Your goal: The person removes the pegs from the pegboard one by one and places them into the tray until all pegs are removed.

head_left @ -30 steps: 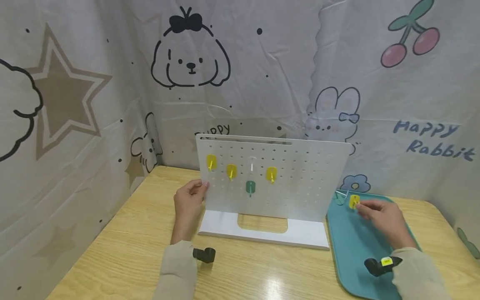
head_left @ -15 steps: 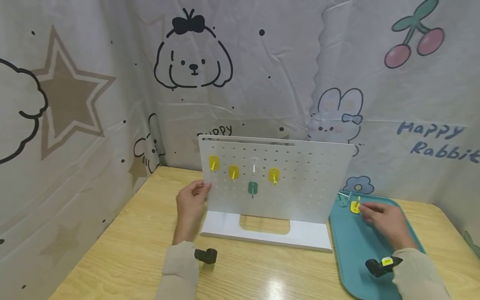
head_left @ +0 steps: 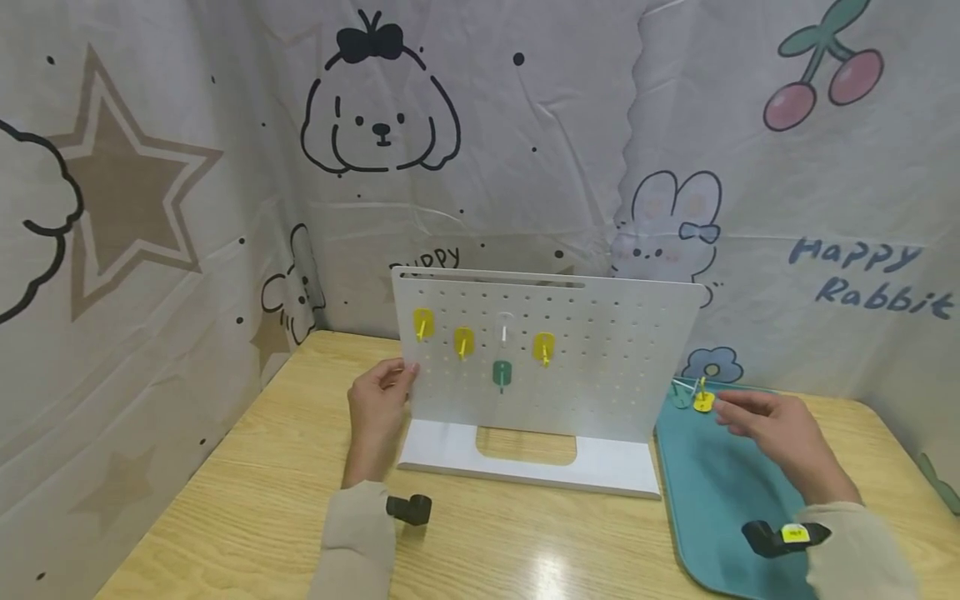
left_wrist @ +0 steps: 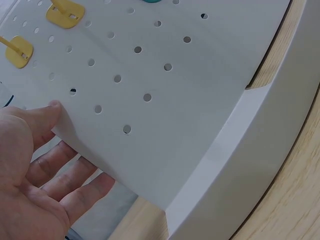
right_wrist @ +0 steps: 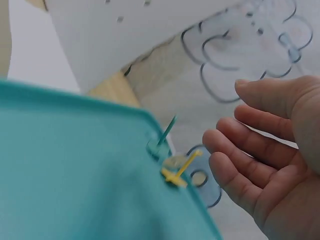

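At the left edge of a white pegboard (head_left: 600, 375), my left hand (head_left: 377, 404) grips the panel, thumb on the front and fingers behind. Yellow hooks (head_left: 463, 342), a green hook (head_left: 501, 373) and a clear-and-white hook (head_left: 505, 332) are fixed on the panel. My right hand (head_left: 776, 433) hovers over the teal tray (head_left: 705, 508) with nothing in its fingers. Just left of those fingertips a yellow hook (head_left: 703, 403) lies in the tray's far corner, its prong pointing up. A green hook (right_wrist: 159, 149) lies beside it in the right wrist view.
The pegboard stands on a white base (head_left: 442, 446) with a cut-out, on a wooden table (head_left: 247, 492). The tray is right of the base, close to it. A printed curtain (head_left: 525, 167) hangs behind and at the left.
My right hand held the yellow hook over the tray, lowered it, let it go and drew slightly away to the right. My left hand stays on the pegboard's edge.
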`<state>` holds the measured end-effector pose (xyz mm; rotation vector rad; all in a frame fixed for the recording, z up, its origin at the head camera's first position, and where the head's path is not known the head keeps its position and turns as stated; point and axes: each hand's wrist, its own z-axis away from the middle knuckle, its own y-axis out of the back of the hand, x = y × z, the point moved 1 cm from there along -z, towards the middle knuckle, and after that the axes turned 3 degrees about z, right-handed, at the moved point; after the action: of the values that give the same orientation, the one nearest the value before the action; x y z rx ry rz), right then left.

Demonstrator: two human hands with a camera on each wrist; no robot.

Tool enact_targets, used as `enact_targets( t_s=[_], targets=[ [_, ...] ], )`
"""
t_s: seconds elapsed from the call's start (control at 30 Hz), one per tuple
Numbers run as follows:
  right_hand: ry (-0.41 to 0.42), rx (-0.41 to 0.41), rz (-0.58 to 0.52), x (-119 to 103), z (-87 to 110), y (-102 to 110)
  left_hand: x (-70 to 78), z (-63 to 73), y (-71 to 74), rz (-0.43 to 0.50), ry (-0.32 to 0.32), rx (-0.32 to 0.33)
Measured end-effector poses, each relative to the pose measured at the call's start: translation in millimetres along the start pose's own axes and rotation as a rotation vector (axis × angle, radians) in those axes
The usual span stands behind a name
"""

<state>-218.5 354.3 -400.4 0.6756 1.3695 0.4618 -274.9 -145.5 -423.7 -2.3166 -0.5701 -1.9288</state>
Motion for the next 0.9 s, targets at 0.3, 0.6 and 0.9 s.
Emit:
enact_targets(
  t_s=[0.3,0.6,0.9],
  targets=[
    [0.093,-0.005,-0.038,-31,22.5,3,-0.5,0.3,0.2,0.003,0.003,0.0],
    [0.223,0.019,-0.04,-65,38.6,-5,0.9,-1.8,-0.4,0.014,-0.009,-0.005],
    [0.306,-0.01,-0.069,-92,40.7,-27,1.6,-0.8,-0.1,0.008,0.015,0.001]
  ],
)
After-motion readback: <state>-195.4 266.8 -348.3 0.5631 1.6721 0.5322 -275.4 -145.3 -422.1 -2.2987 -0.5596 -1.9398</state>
